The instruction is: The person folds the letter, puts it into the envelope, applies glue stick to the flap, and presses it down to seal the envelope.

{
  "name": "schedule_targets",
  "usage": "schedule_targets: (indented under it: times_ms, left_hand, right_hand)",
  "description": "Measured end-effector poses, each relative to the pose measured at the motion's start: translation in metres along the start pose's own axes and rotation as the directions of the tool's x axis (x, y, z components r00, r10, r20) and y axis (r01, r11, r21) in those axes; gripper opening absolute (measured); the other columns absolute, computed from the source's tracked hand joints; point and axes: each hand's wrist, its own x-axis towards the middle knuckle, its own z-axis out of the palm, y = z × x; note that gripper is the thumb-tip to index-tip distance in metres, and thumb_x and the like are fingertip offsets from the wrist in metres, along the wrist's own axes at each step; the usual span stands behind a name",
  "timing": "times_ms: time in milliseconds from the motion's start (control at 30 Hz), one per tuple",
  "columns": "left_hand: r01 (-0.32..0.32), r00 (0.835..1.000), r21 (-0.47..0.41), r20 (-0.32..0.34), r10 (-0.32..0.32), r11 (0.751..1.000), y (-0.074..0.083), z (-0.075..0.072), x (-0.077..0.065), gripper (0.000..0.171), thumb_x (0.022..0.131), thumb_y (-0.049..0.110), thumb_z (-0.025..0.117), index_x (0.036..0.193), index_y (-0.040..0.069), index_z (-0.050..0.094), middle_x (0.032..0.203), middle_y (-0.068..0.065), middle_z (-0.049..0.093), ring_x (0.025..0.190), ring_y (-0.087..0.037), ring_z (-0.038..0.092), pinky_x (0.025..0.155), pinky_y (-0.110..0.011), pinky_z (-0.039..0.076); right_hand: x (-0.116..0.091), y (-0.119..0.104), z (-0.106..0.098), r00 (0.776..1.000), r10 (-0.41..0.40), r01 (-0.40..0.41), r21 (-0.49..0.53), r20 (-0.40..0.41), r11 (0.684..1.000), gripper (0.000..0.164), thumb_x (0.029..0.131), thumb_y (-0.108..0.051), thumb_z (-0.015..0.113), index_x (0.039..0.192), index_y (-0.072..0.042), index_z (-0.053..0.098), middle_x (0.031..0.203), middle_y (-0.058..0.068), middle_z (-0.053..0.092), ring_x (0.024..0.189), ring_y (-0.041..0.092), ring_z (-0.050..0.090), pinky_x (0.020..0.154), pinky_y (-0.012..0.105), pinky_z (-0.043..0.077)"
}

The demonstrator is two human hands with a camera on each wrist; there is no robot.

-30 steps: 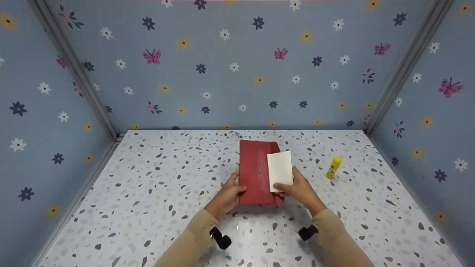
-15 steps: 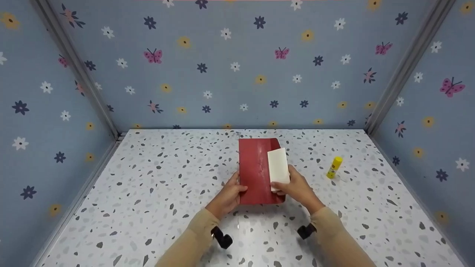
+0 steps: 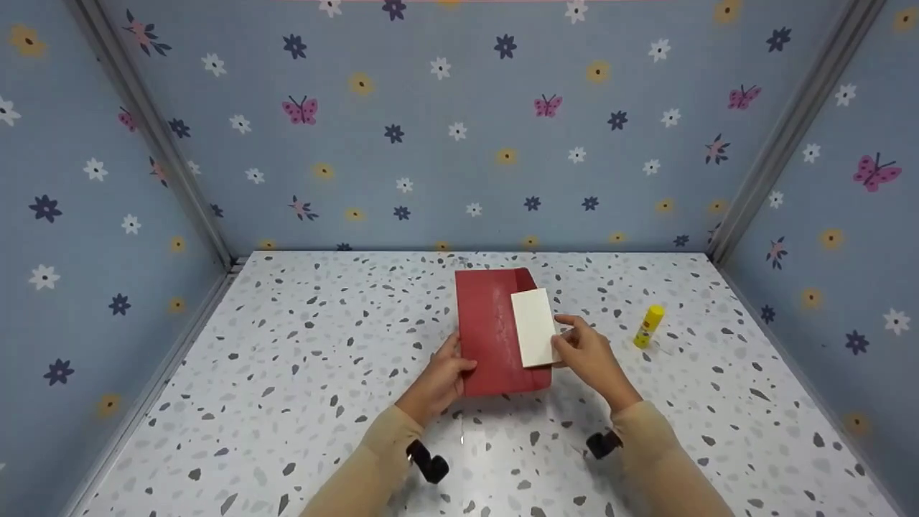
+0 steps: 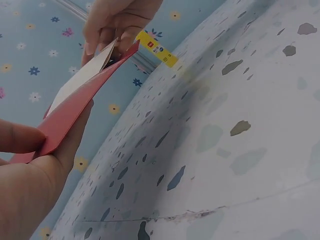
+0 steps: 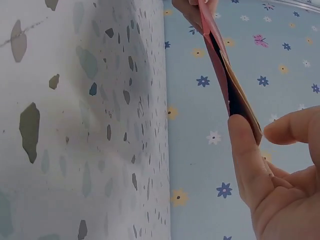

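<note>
A red paper envelope (image 3: 484, 330) is held up over the table, a pale streak down its middle. My left hand (image 3: 440, 377) pinches its left edge, thumb on the front and fingers behind. Over the envelope's right side lies a small cream-coloured card (image 3: 533, 327), slightly tilted. My right hand (image 3: 589, 357) pinches the card's lower right edge, with one finger stretched out above. In the right wrist view, a dark gap shows between the red paper (image 5: 217, 65) and the card (image 5: 242, 95), and the fingertips are at the card's end.
A yellow glue stick (image 3: 649, 327) is on the speckled white table (image 3: 323, 345), to the right of my right hand. Blue flowered walls (image 3: 459, 143) enclose the table at the back and both sides. Each wrist wears a small black camera.
My right hand has shifted right to the card's edge, its thumb sliding off the card's front. The card has turned to show more of its face. The left hand keeps its grip.
</note>
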Motion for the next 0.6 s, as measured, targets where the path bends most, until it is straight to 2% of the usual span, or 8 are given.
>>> schedule_targets:
  times_ms: [100,300,467,600]
  left_hand:
    - [-0.004,1.0,0.002,0.019,0.004,1.0,-0.0004,0.0007,0.001,0.08,0.091,-0.016,0.037,0.161,0.008,0.006,0.16,-0.02,0.025,0.139,-0.033,0.04,0.108,-0.043,0.041]
    - [0.005,1.0,-0.021,0.021,-0.004,1.0,-0.0003,0.0005,0.0011,0.081,0.092,-0.017,0.035,0.161,0.008,0.0,0.164,-0.018,0.014,0.144,-0.035,0.03,0.111,-0.044,0.038]
    - [0.006,1.0,-0.005,0.021,-0.006,1.0,-0.0001,0.0012,0.0008,0.08,0.092,-0.016,0.035,0.161,0.008,0.002,0.163,-0.02,0.018,0.142,-0.035,0.034,0.11,-0.045,0.039]
    - [0.015,1.0,0.003,0.014,-0.015,1.0,-0.0004,0.0027,0.0003,0.079,0.092,-0.016,0.035,0.161,0.009,0.004,0.161,-0.021,0.021,0.139,-0.035,0.038,0.109,-0.046,0.04]
  right_hand:
    - [-0.0005,0.0004,-0.0025,1.0,0.009,-0.009,0.02,-0.008,1.0,0.042,0.099,-0.009,0.06,0.139,-0.001,0.054,0.1,0.016,0.064,0.086,0.024,0.067,0.074,0.044,0.06]
    - [0.001,-0.0009,-0.001,1.0,-0.004,0.004,-0.007,-0.022,1.0,0.04,0.095,-0.006,0.064,0.134,-0.001,0.059,0.098,0.014,0.061,0.082,0.022,0.066,0.072,0.045,0.06]
    - [0.0028,-0.003,0.0014,1.0,-0.017,0.017,-0.019,-0.019,1.0,0.039,0.094,-0.006,0.066,0.133,-0.001,0.061,0.096,0.013,0.062,0.081,0.021,0.067,0.073,0.047,0.06]
    - [0.0039,-0.0024,0.0049,0.999,-0.04,0.039,-0.017,-0.031,0.999,0.036,0.094,-0.004,0.066,0.13,0.0,0.062,0.094,0.012,0.062,0.079,0.021,0.067,0.069,0.041,0.06]
